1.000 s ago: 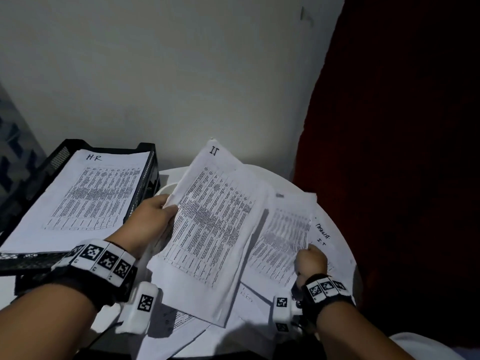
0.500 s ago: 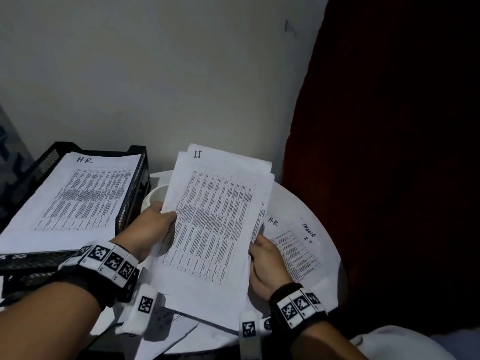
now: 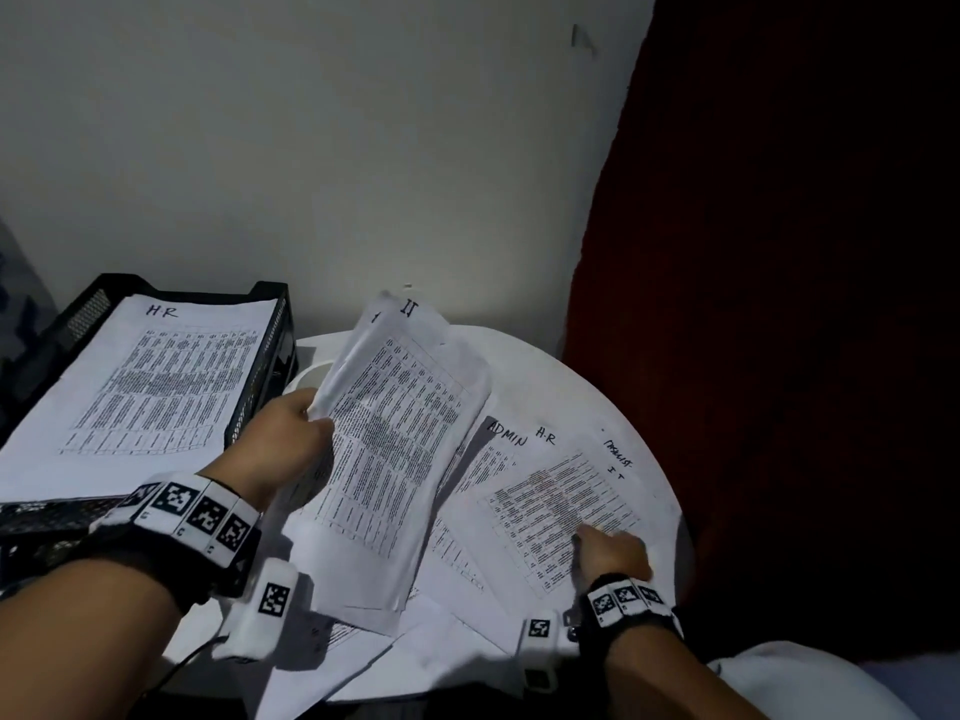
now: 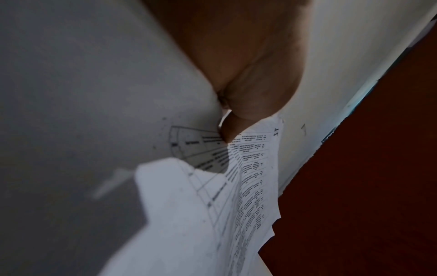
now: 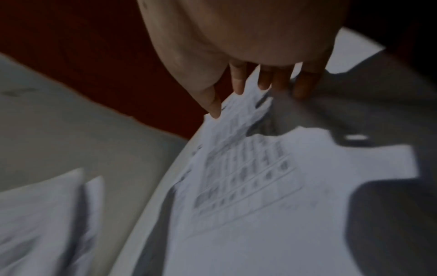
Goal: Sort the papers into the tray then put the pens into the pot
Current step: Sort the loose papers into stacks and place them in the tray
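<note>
Sorting half done, pens and pot not to be seen.

The left hand pinches a sheaf of papers; the right hand lays straight fingers on loose sheets spread over the surface. Beyond the left fingers, the tray already holds one sorted page.

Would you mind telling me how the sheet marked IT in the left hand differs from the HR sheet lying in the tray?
The IT sheet is held up off the table, gripped by the left hand; the HR sheet lies in the black tray. The IT sheet is curled and bent; the HR sheet lies flat. Both are white pages with printed tables and handwritten headings.
</note>
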